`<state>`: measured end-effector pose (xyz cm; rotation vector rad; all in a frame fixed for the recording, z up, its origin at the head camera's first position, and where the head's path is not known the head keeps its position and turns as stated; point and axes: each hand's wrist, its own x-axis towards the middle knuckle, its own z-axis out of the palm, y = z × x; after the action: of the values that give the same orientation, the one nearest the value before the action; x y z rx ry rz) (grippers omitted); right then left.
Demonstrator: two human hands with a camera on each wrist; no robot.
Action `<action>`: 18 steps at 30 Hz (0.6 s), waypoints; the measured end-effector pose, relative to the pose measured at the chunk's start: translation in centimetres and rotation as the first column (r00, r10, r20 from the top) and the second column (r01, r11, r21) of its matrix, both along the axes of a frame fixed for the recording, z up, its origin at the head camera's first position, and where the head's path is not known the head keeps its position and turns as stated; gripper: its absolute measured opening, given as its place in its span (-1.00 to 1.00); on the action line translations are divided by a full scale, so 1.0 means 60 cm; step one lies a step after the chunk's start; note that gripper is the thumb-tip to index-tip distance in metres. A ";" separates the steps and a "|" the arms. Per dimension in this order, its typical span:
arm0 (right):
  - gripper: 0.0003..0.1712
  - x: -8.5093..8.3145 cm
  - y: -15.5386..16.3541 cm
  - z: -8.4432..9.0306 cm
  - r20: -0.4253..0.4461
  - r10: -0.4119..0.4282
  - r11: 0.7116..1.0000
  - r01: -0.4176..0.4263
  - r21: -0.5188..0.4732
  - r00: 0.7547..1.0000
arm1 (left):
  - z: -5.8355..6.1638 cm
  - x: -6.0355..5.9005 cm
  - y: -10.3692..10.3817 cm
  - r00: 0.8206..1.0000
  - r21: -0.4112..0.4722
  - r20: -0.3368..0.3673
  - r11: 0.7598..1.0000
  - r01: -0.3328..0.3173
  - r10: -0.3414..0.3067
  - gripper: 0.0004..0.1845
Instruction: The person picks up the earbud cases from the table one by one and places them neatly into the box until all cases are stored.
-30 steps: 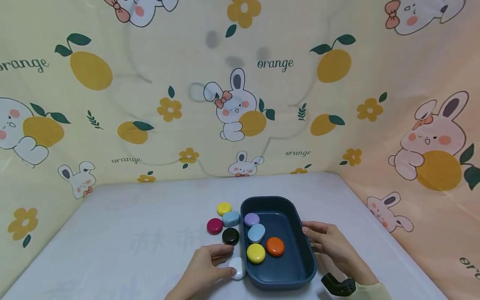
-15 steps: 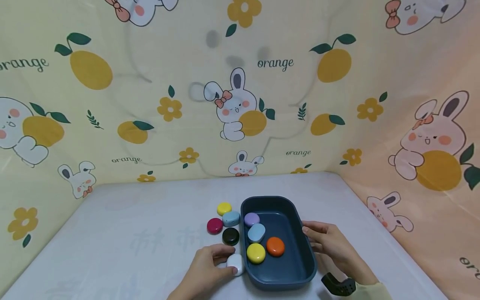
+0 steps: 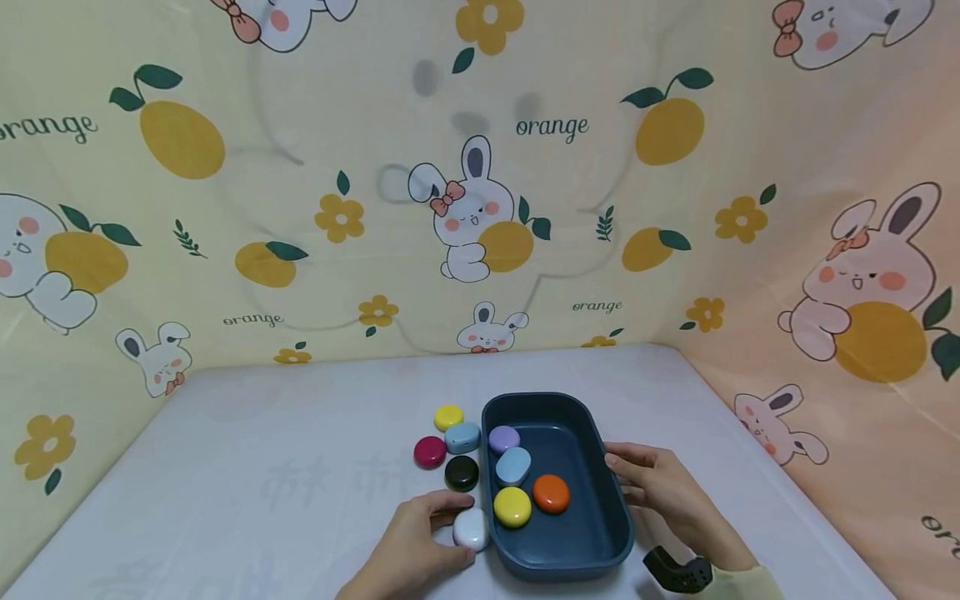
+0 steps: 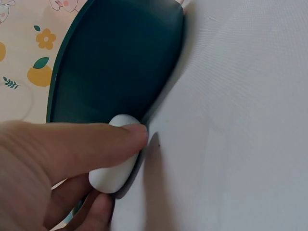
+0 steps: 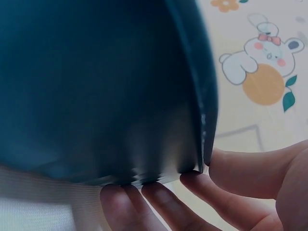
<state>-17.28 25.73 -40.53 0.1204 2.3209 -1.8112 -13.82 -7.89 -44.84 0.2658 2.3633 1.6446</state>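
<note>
A smooth white pebble-like piece (image 3: 471,530) lies against the left wall of a dark blue tray (image 3: 558,562). My left hand (image 3: 416,537) holds it between thumb and fingers; in the left wrist view the thumb (image 4: 120,139) crosses the white piece. On the tray's right side is my right hand (image 3: 667,492), its fingertips (image 5: 163,197) touching the outer wall and its thumb at the rim. Inside the tray sit a purple piece (image 3: 504,439), a light blue piece (image 3: 513,466), a yellow piece (image 3: 512,507) and an orange piece (image 3: 551,493).
Left of the tray, a black piece (image 3: 461,473), a dark red piece (image 3: 430,452), a blue piece (image 3: 462,437) and a yellow piece (image 3: 448,417) lie close together on the white table (image 3: 262,467). A printed curtain (image 3: 300,183) rises behind. My right wrist wears a black band (image 3: 678,571).
The white piece has shifted slightly left and away from me along with my left hand. The left thumb has slid toward the piece's near edge. My right hand and the tray look unchanged.
</note>
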 end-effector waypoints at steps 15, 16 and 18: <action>-0.44 -0.001 0.001 0.000 -0.007 0.005 1.000 -0.005 -0.001 1.000 | 0.001 0.001 0.000 0.998 -0.049 -0.061 0.999 0.014 -0.017 -0.40; -0.43 0.000 0.001 0.000 -0.006 0.006 1.000 -0.006 -0.002 1.000 | 0.001 0.001 -0.001 0.998 -0.050 -0.066 0.999 0.013 -0.016 -0.40; -0.43 0.000 0.001 -0.001 -0.003 0.006 1.000 -0.006 -0.004 1.000 | 0.001 0.001 -0.003 0.997 -0.051 -0.073 0.999 0.008 -0.012 -0.39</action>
<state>-17.30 25.79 -40.57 0.1095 2.3174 -1.8140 -13.75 -8.04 -44.80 0.3326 2.4488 1.5945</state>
